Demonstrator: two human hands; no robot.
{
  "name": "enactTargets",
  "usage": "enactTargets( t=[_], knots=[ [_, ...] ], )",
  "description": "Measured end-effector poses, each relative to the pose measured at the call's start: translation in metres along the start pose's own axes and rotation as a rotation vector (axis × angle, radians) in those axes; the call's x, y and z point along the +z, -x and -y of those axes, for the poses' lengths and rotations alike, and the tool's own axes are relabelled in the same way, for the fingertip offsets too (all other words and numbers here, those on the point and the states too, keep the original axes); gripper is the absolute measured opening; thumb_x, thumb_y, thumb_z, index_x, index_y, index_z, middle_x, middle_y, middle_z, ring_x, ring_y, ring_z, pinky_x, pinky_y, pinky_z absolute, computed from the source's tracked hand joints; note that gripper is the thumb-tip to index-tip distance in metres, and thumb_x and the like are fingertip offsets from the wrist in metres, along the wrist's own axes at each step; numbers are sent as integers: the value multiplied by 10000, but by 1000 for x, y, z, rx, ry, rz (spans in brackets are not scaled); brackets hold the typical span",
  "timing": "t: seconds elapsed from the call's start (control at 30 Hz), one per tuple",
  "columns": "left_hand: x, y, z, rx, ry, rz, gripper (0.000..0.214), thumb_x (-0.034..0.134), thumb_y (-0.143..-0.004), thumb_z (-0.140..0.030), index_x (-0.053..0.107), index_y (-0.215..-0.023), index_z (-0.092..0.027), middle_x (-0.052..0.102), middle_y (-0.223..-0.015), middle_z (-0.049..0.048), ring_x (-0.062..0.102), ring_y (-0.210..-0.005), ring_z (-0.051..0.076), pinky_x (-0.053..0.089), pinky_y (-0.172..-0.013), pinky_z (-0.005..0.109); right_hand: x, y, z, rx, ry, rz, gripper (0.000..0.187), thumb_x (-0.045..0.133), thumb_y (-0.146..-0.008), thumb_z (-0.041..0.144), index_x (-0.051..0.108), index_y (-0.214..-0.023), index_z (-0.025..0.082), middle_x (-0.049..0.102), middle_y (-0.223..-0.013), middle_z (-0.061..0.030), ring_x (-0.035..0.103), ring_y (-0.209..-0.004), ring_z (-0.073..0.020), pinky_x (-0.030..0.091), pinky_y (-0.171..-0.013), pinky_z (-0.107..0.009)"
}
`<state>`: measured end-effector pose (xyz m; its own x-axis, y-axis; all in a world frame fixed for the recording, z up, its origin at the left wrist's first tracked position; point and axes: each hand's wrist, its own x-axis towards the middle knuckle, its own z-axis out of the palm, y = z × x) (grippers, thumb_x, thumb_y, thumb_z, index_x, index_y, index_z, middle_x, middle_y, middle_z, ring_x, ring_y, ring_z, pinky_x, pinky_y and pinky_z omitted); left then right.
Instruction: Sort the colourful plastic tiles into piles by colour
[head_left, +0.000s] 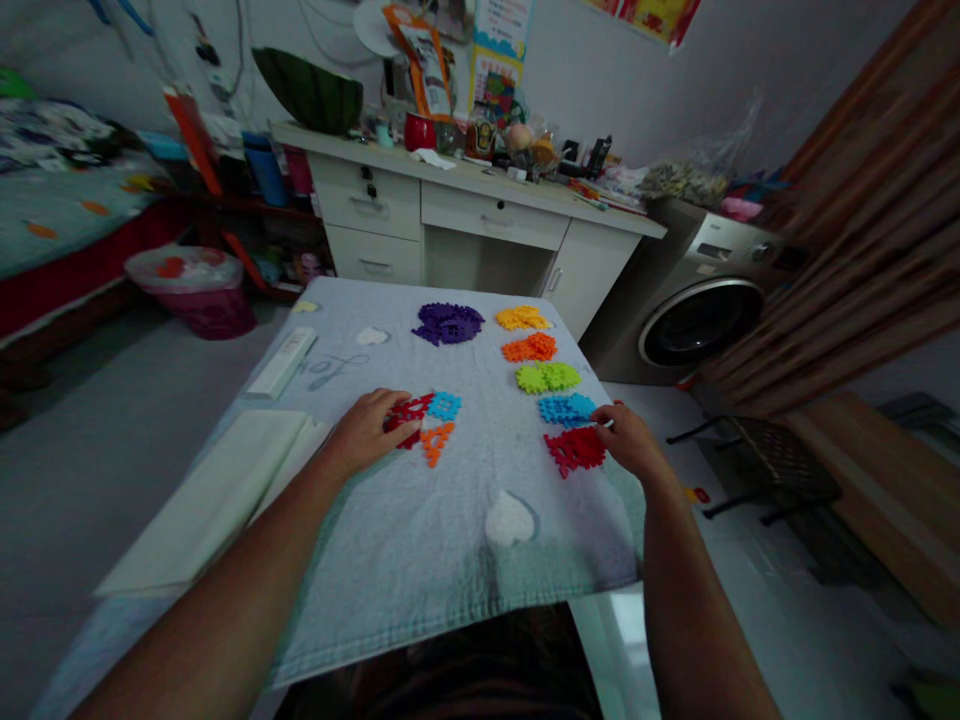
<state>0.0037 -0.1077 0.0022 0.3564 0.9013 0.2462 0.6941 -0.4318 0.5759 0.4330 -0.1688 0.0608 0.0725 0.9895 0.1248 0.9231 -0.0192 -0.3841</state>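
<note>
My left hand (367, 432) rests on the table at left of centre, its thumb and fingers closed about red interlocking plastic pieces (411, 410). Joined or set against these are a light blue square piece (444, 405) and an orange triangular piece (435, 443). On the right, my right hand (626, 437) has its thumb and fingertips at the edge of a pile of blue pieces (566, 409). A pile of red pieces (576, 451) lies just below those fingers. Beyond are piles of lime green (547, 377), orange (529, 347), yellow (522, 318) and purple pieces (448, 323).
A pale cloth with heart shapes covers the table (480, 570). A white box (282, 362) and a folded cream sheet (210, 490) lie along its left side. Behind stand a cluttered desk (375, 220) and a washing machine (675, 290); a pink bin (202, 300) is at left.
</note>
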Motion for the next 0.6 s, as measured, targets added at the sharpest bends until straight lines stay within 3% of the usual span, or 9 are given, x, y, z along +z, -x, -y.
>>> enactTargets(
  t=[0.13, 0.27, 0.47, 0.6],
  knots=[
    [0, 0, 0, 1, -1, -4, 471, 538, -830, -532, 612, -1147, -192, 635, -1121, 100, 590, -1058, 269, 470, -946, 424, -4, -4, 31, -47, 36, 1, 197, 529, -789, 129, 691, -893, 170, 681, -901, -73, 599, -807, -177, 443, -795, -296],
    [0, 0, 0, 0, -9, -6, 455, 530, -839, -503, 613, -1148, -181, 636, -1112, 104, 594, -1047, 267, 466, -946, 423, 6, -15, 83, -170, -23, 62, 190, 529, -823, 138, 690, -918, 173, 684, -915, -69, 597, -830, -181, 430, -775, -287],
    [-1, 0, -2, -9, -11, -7, 383, 475, -850, -363, 611, -1155, -176, 631, -1122, 106, 584, -1065, 262, 459, -969, 422, 62, -29, 155, -407, -26, 246, 224, 549, -841, 133, 691, -1012, 157, 680, -1003, -105, 598, -916, -202, 433, -838, -312],
    [-1, 0, -3, -12, -10, -10, 387, 463, -830, -287, 609, -1162, -153, 631, -1128, 117, 579, -1077, 266, 453, -980, 430, 105, -34, 174, -455, -44, 190, 366, 572, -852, 161, 618, -1214, 148, 626, -1231, -134, 541, -1122, -242, 390, -982, -375]
  ],
)
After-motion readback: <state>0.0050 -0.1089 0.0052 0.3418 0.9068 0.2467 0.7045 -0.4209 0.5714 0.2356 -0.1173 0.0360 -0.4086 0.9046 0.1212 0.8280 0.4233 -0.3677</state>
